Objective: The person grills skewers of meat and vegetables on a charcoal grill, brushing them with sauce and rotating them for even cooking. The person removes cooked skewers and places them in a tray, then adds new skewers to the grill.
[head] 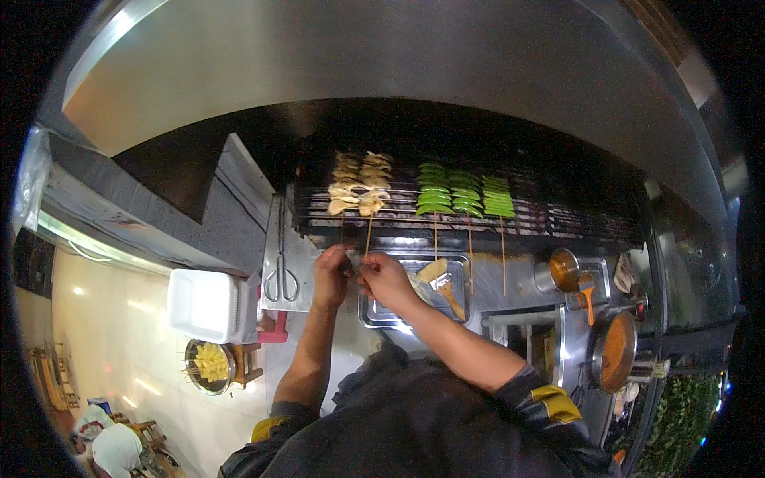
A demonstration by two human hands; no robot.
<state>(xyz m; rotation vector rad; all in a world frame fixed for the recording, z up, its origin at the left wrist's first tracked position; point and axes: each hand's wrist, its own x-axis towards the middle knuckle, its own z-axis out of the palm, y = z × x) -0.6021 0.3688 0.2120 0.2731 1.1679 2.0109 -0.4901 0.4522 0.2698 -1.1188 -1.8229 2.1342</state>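
My left hand [332, 272] pinches the lower end of a wooden skewer of pale, browned pieces, perhaps mushroom [345, 188], on the grill's left part. My right hand [382, 275] holds the stick of the neighbouring skewer with similar pieces [375, 185]. Both skewers lie over the grill grate [529, 212]. To their right, two skewers of curved green pepper pieces [434, 188] and one of straight green pieces [498, 196] rest on the bars, sticks towards me. Under my right forearm, a metal tray [367, 313] bears a wide bristle brush with a wooden handle [445, 290].
Metal tongs [281, 281] lie left of my hands. A white plastic tub [202, 306] and a bowl of yellow skewers [209, 365] stand further left. At right are a sauce pot [563, 270], an orange brush [587, 299] and a pan of reddish seasoning [618, 349]. A metal hood [382, 54] hangs above.
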